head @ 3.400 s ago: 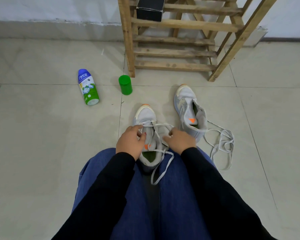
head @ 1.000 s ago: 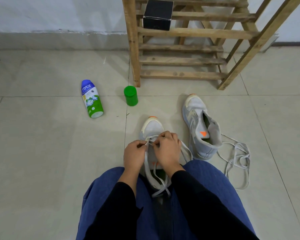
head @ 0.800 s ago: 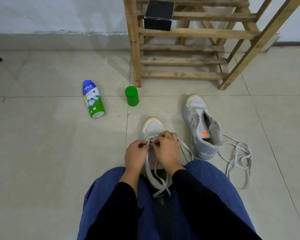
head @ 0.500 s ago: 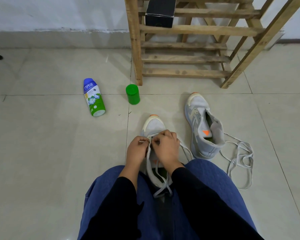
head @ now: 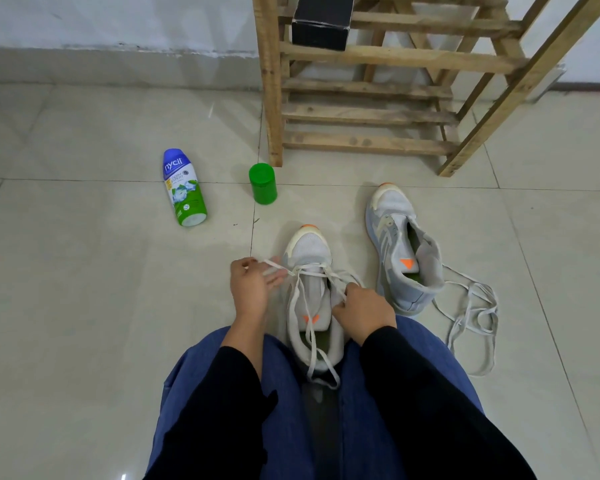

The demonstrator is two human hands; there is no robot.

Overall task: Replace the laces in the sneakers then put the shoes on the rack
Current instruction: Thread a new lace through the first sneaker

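A grey sneaker (head: pixel 309 251) with an orange toe stands on the floor between my knees, toe pointing away. A white lace (head: pixel 305 306) runs through its front eyelets, and its two ends trail back over the tongue. My left hand (head: pixel 252 289) is to the left of the shoe and pinches one strand of the lace. My right hand (head: pixel 362 311) is at the shoe's right side, closed on another strand. The second sneaker (head: pixel 400 247) stands unlaced to the right. A loose lace (head: pixel 471 317) lies beside it. The wooden rack (head: pixel 368 84) stands beyond.
A green cup (head: pixel 263 183) stands near the rack's left leg. A blue and green bottle (head: pixel 182 187) lies on the tiles to the left. A black box (head: pixel 321 20) sits on a rack shelf. My blue-clad legs fill the lower view.
My hands, held together over the shoe's front eyelets, have moved apart. The left one drew a lace strand out to the left and the right one moved back along the shoe's right side.
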